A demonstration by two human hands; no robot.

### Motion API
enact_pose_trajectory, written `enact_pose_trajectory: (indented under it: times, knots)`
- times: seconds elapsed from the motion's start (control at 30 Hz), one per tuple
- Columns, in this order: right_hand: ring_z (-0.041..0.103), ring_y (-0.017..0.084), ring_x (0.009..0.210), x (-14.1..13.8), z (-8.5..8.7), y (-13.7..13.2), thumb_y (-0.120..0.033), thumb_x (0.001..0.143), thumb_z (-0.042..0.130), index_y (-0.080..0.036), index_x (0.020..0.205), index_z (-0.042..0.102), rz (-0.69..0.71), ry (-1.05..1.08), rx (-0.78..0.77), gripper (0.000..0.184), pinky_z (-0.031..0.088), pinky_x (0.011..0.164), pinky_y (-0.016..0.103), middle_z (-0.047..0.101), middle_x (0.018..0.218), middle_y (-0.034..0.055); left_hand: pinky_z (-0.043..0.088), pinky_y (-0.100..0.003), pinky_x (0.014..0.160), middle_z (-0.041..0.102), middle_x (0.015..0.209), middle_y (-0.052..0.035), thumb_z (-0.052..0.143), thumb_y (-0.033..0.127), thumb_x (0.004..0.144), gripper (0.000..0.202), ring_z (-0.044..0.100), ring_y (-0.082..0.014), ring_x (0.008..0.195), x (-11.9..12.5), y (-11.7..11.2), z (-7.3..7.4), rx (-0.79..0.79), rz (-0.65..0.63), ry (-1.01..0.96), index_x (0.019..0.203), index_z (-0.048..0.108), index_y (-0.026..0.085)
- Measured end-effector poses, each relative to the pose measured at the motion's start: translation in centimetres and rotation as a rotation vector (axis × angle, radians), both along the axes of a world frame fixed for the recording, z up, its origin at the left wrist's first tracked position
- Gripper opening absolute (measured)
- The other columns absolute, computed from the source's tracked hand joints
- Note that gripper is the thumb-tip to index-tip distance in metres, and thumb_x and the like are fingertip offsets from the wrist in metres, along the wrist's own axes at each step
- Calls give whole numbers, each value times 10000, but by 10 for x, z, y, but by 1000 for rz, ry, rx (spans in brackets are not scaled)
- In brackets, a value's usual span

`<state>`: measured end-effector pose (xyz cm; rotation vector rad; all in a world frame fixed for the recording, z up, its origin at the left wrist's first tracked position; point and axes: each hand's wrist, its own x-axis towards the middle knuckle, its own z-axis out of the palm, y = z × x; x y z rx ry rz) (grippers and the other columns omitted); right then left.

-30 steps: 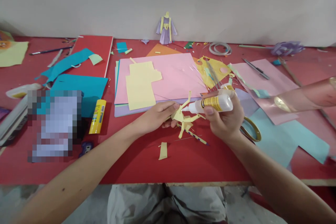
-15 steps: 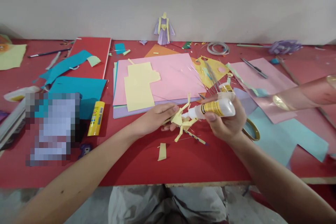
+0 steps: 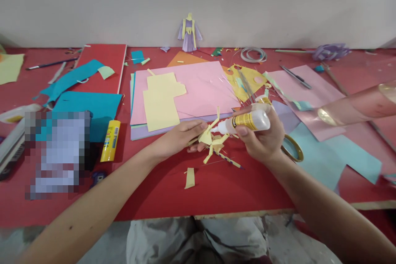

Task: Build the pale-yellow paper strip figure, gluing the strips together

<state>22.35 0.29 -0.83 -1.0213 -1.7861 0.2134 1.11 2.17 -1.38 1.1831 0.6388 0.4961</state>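
Note:
My left hand (image 3: 190, 135) pinches a small yellow paper figure (image 3: 206, 136) with thin folded limbs. In my right hand (image 3: 262, 134) is a white glue bottle (image 3: 251, 121) with a yellow label, lying almost level. Its nozzle points left and is at the figure's body; whether the tip touches cannot be made out. A striped purple and yellow paper stick (image 3: 229, 159) juts out below the figure. A small yellow paper scrap (image 3: 189, 178) lies on the table just in front of my hands.
A stack of coloured paper (image 3: 201, 90) lies behind my hands, a yellow sheet (image 3: 161, 101) on top. At left are a glue stick (image 3: 110, 141) and blue paper (image 3: 93, 109); at right, a tape roll (image 3: 293, 148). A purple paper doll (image 3: 189, 33) leans against the wall.
The view has shifted slightly, so most things appear a little further left. My right hand still holds the glue bottle, its nozzle staying at the yellow figure in my left hand.

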Motion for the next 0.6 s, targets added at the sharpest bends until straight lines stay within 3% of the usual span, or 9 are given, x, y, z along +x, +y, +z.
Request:
enact_pose_trajectory:
  times: [0.2, 0.37, 0.5, 0.6]
  knots:
    - [585, 143, 589, 3, -1, 1, -401, 834, 636, -245, 925, 602, 55, 24, -45, 183, 465, 534, 276, 650, 729, -6, 302, -180, 461, 506, 581, 34, 399, 397, 981, 347, 390, -37, 466, 1, -2, 3, -10, -9, 15, 761, 486, 142]
    - [579, 158, 630, 3, -4, 7, -458, 824, 632, -240, 887, 605, -9, 189, -124, 228, 457, 558, 300, 621, 746, 14, 306, -165, 459, 517, 589, 32, 419, 382, 979, 330, 416, -34, 482, 1, -3, 3, -85, 6, -22, 767, 490, 139]
    - [351, 81, 407, -1, -5, 11, -500, 839, 595, -236, 850, 551, 73, 544, -325, 268, 309, 372, 243, 452, 585, -49, 295, -163, 449, 513, 566, 30, 430, 382, 975, 348, 403, -27, 455, 1, -4, 1, -110, -4, -25, 746, 501, 129]
    - [255, 59, 378, -3, -2, 14, -477, 826, 624, -228, 815, 519, 121, 684, -379, 271, 253, 331, 218, 366, 548, -76, 291, -160, 444, 506, 551, 31, 434, 382, 973, 354, 401, -27, 446, 1, -4, 1, -131, 9, -25, 734, 498, 128]
